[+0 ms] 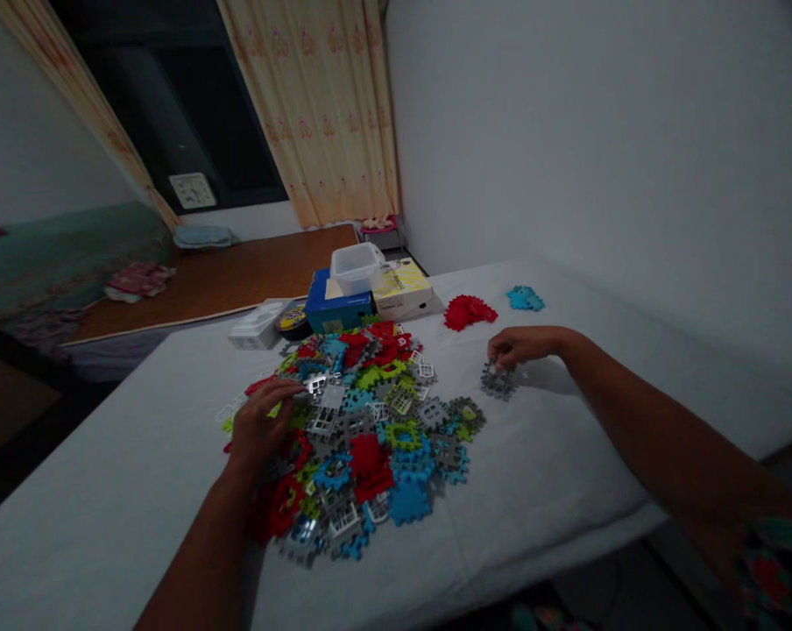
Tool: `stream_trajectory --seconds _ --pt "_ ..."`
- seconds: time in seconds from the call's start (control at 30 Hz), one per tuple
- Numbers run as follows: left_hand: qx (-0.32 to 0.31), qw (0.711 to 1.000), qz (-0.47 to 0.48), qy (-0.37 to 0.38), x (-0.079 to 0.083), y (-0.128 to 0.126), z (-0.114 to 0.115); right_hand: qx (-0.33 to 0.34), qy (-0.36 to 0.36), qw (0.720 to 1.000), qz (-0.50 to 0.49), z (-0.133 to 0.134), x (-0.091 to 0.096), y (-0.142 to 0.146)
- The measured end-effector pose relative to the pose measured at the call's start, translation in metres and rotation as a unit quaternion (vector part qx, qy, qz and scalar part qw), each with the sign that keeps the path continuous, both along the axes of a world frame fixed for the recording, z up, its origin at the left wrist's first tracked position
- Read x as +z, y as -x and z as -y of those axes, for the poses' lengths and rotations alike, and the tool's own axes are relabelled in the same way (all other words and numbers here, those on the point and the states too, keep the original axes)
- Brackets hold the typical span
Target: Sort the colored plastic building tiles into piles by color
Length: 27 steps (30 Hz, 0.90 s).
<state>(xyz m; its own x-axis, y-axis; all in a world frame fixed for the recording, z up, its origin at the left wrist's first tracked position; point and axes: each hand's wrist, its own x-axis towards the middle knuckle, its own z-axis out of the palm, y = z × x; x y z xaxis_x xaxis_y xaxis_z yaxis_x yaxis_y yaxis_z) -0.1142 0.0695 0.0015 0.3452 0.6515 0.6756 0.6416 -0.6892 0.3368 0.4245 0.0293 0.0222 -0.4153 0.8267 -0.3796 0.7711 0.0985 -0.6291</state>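
Observation:
A large mixed pile of interlocking plastic building pieces (370,464), in red, blue, lime green, grey and clear, covers the middle of the white-covered table. My left hand (265,419) rests over the pile's left side, its fingers bent together. Its fingertips reach a shiny window-like piece (317,384); whether they grip it is unclear. To the right of the pile, my right hand (512,347) pinches a grey interlocking piece (499,383) at the table surface. Beyond that hand lie a small red heap (467,312) and a smaller blue group (526,298) of pieces.
Behind the pile stand a blue box (338,304), a white and yellow box (406,291), a clear plastic tub (357,268), a white container (259,326) and a round black tin (294,322). A wall (606,131) runs along the table's right side.

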Motion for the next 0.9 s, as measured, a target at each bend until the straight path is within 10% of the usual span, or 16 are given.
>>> stream_trajectory --seconds 0.17,0.27,0.47,0.9 --pt "0.000 1.000 0.006 0.008 0.000 -0.001 0.001 -0.063 0.015 0.997 -0.043 0.013 -0.009 -0.016" --pt "0.001 1.000 0.007 0.009 -0.001 0.001 -0.001 -0.229 -0.053 0.971 -0.047 0.010 -0.014 -0.044" --pt "0.000 1.000 0.001 0.000 -0.006 0.006 -0.008 -0.572 -0.252 0.762 0.169 0.014 -0.048 -0.105" --pt "-0.002 1.000 -0.025 0.008 -0.006 0.010 -0.009 -0.650 -0.229 0.688 0.229 0.041 -0.060 -0.115"
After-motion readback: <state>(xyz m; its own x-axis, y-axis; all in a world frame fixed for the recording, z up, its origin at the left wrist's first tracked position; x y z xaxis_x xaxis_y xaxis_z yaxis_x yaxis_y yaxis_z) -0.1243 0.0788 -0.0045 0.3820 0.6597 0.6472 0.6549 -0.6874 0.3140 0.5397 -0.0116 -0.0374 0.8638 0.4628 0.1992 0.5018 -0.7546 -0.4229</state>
